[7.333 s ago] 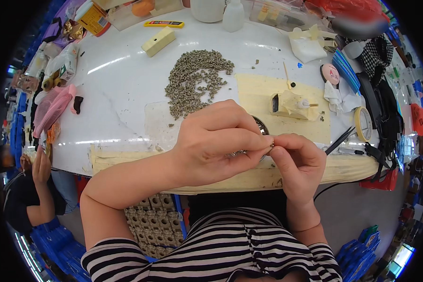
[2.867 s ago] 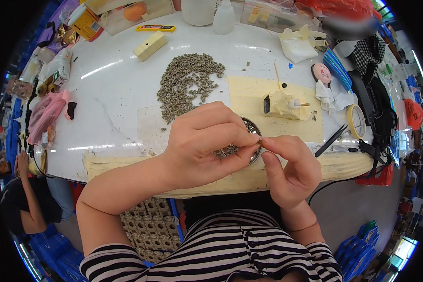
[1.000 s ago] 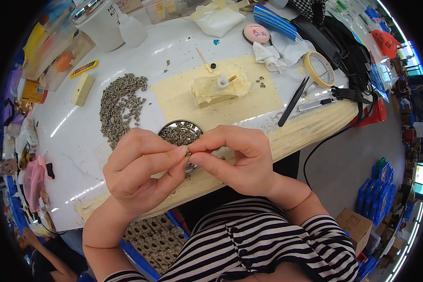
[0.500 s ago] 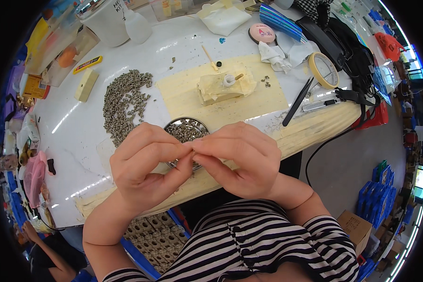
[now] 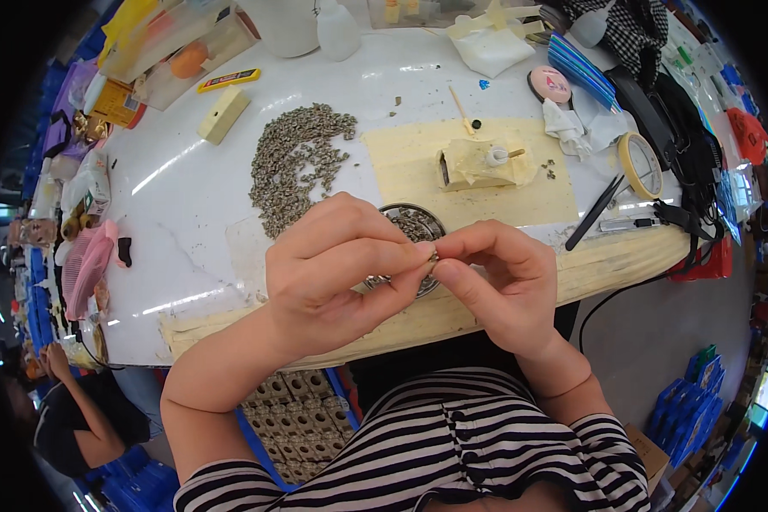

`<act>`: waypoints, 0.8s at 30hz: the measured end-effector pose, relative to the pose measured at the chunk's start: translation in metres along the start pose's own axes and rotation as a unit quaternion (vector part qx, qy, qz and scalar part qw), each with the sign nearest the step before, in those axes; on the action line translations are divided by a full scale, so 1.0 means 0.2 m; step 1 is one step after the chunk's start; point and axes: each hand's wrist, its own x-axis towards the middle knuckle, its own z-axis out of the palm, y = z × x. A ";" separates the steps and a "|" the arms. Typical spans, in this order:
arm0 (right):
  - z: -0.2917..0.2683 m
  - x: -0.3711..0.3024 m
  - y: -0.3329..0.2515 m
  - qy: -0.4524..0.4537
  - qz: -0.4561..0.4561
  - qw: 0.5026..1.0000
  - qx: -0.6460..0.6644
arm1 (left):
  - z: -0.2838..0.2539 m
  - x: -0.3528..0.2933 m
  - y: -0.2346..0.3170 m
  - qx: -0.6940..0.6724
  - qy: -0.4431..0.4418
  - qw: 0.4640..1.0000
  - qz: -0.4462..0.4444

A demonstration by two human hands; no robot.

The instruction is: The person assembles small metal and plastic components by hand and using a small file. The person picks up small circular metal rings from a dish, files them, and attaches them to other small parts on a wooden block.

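My left hand (image 5: 341, 277) is closed in a pinch, thumb against forefinger, on a small greyish metal part (image 5: 434, 257). From the other side, the thumb and forefinger of my right hand (image 5: 510, 286) close on the same part. Its exact shape is too small to make out. Both hands meet above the near side of a round steel dish (image 5: 439, 224) that holds many similar small parts; my fingers cover some of it. To the left and beyond lies a loose heap of small metal parts (image 5: 286, 183) on the white table.
Beyond the dish, a taped block (image 5: 474, 171) with a small white cup stands on a cream sheet (image 5: 401, 183). Black tweezers (image 5: 595, 213), a knife (image 5: 630, 224) and a tape roll (image 5: 640, 166) lie right. Below the table edge sits a blue crate of metal blocks (image 5: 303, 418).
The whole view has shifted, so the table things appear farther right. My right fingertips have parted slightly, and the small metal part now shows between my hands.
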 end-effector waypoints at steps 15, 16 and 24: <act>0.01 0.01 -0.01 0.036 -0.179 0.954 -0.236 | 0.01 -0.01 0.00 -0.008 0.033 0.999 -0.023; 0.01 0.01 -0.01 0.030 -0.148 0.969 -0.195 | 0.00 -0.01 0.00 -0.013 0.030 0.999 -0.016; 0.00 0.00 -0.01 0.006 0.073 0.993 0.091 | 0.00 -0.01 -0.01 -0.001 0.018 0.999 0.031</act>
